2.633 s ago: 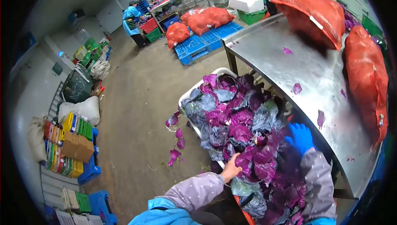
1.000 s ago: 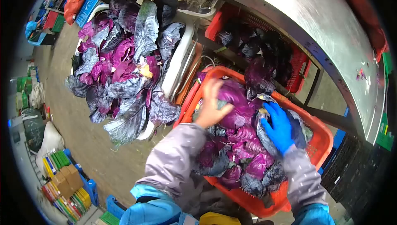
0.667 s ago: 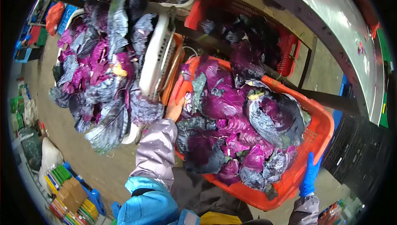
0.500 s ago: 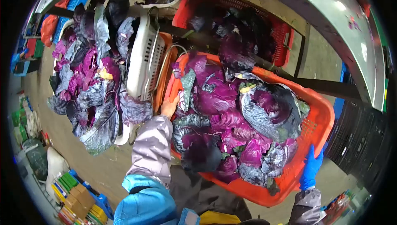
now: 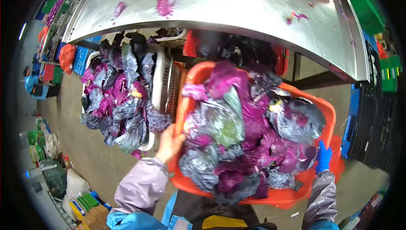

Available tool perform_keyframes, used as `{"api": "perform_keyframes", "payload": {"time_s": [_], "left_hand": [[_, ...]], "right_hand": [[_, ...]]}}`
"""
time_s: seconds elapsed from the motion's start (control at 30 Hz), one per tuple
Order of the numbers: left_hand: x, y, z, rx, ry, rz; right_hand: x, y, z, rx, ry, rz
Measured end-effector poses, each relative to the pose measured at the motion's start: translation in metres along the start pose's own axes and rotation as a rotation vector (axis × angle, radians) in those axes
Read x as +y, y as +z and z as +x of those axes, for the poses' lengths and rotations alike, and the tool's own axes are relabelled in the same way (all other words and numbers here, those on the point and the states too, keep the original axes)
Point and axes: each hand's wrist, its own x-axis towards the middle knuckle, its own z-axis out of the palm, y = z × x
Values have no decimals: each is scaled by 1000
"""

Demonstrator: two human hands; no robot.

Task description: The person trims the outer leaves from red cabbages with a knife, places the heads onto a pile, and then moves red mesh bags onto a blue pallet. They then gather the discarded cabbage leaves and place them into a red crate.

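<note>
An orange-red plastic basket (image 5: 288,197) is heaped with purple and dark outer leaves of red cabbage (image 5: 253,124). My left hand (image 5: 170,144), bare, grips the basket's left side, with its fingers partly hidden at the rim. On the right side my right hand (image 5: 324,157), in a blue glove, holds the basket's edge. A pale, leafy cabbage piece (image 5: 298,120) lies at the right of the heap. Just left of my left hand stands a white basket (image 5: 160,78), also piled with cabbage leaves (image 5: 120,99).
A stainless steel table (image 5: 220,1) with leaf scraps spans the far side. Beneath it sits another red basket (image 5: 282,61) of dark leaves. Black stacked crates (image 5: 370,120) stand at right; green crates (image 5: 361,1) are behind them. Red plastic (image 5: 337,158) shows beyond my right hand.
The view has tilted up, bringing the steel tabletop into sight. The held basket has shifted, and my left hand is now lower along its left side. Some leaves in it have moved.
</note>
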Motion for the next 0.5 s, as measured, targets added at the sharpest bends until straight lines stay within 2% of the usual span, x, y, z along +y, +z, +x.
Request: {"api": "perform_keyframes", "payload": {"time_s": [0.03,0.07,0.1,0.13,0.17,0.23,0.27,0.3,0.33,0.4,0.43,0.47,0.5], "left_hand": [[-10,-13,10,-35,46,21],[23,-30,9,-58,55,255],[21,-41,11,-44,97,346],[12,-46,14,3,172,259],[23,-62,15,15,490,459],[55,-62,8,70,480,299],[62,-52,11,36,366,103],[53,-42,24,20,341,95],[45,-29,36,91,396,199],[40,0,61,204,493,342],[37,14,76,231,598,340],[38,41,82,269,547,350],[44,73,78,307,497,362]], "right_hand": [[0,5,-12,-41,31,24],[1,17,-23,-45,18,99],[-15,32,-44,21,-2,-18],[-13,47,-51,12,-3,71],[-19,64,-68,32,-34,128],[-15,67,-64,-41,22,54],[-14,72,-58,-19,-21,-39],[-22,77,-58,3,-61,-130],[-28,77,-64,18,-55,-120],[-75,88,-101,308,-805,-480],[-97,98,-121,140,-849,-391],[-115,112,-142,-32,-882,-300],[-130,126,-157,-183,-1033,-484]]}}
